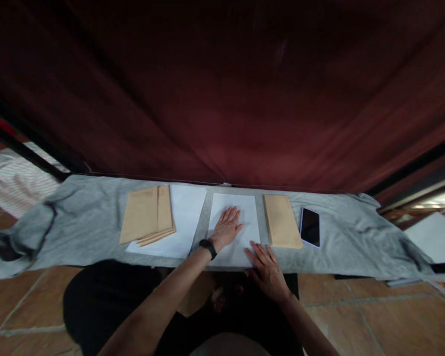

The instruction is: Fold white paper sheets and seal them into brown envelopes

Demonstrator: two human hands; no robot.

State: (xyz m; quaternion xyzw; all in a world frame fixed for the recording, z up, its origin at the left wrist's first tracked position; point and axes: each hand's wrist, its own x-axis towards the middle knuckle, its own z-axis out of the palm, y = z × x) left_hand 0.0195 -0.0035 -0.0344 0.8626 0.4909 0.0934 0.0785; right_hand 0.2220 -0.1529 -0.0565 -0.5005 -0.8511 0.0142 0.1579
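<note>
A white sheet of paper lies before me on the grey cloth. My left hand, with a black band on its wrist, rests flat on the middle of that sheet, fingers stretched out. At the sheet's lower right corner, my right hand touches the paper's edge with its fingers spread. To the right sits a stack of brown envelopes. On the left, several more brown envelopes overlap a second group of white paper. Neither hand holds anything.
A grey cloth covers the narrow table. Right of the envelope stack lies a phone with a dark screen. A dark red curtain hangs along the far edge. Dark frame bars stand at both sides, and tiled floor shows below.
</note>
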